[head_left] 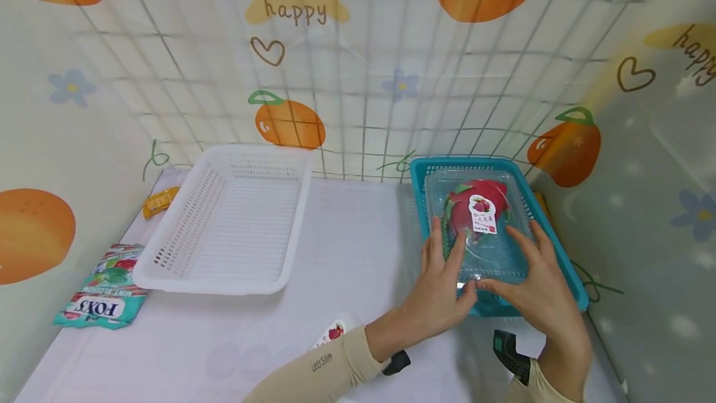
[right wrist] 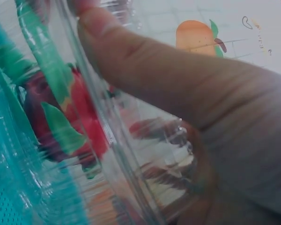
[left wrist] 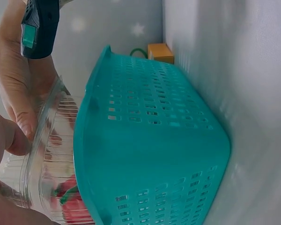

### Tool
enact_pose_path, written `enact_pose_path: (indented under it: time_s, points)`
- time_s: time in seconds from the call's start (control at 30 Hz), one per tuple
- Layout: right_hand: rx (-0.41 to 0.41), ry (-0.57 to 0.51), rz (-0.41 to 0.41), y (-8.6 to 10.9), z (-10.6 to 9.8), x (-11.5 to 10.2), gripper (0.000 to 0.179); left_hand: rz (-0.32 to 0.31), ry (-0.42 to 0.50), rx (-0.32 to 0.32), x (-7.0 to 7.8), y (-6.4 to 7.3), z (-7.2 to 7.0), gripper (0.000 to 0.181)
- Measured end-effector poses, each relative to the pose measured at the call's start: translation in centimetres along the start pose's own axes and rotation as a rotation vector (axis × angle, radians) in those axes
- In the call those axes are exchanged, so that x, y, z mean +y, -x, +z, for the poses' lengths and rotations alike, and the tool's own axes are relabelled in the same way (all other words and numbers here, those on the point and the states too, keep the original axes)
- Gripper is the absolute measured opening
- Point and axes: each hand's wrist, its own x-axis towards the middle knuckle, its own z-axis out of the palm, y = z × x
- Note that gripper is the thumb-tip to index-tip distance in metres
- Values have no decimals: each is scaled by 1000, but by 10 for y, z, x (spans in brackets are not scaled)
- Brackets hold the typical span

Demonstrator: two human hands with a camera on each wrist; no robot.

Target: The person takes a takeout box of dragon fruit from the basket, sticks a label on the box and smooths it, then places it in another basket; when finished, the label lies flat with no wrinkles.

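A clear plastic clamshell box [head_left: 500, 260] sits in the upper part of the teal basket [head_left: 486, 311], rising above its rim in the left wrist view. Inside the box is a red dragon fruit [head_left: 463, 211] with green scales, under a white label [head_left: 483, 214] on the lid. My left hand [head_left: 433, 297] holds the box by its near left corner, fingers along the left side and lid, thumb at the front edge. The right hand [head_left: 542, 294] grips the near right corner. In the right wrist view, its thumb [right wrist: 145, 65] lies along the lid's edge.
A white perforated basket [head_left: 288, 247] stands left of centre. Beside it lie a teal FOX'S candy bag [head_left: 103, 291] and a small yellow packet [head_left: 160, 202]. A white fruit label [head_left: 335, 331] shows near the left forearm. Patterned cloth over a wire grid [head_left: 363, 79] rises behind.
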Motion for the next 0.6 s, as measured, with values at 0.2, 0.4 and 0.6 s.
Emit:
enact_pose_path:
  time_s: [0.2,0.4,0.6]
  points:
    - [-14,4,-4,-2,2,-3,110,0,-2,20,-2,1,-3,80]
    - [-21,13,16,-3,5,-4,110,-4,-26,20,-3,2,-5,78]
    - [-25,25,38,-5,7,-3,111,-8,-28,6,-5,0,-5,79]
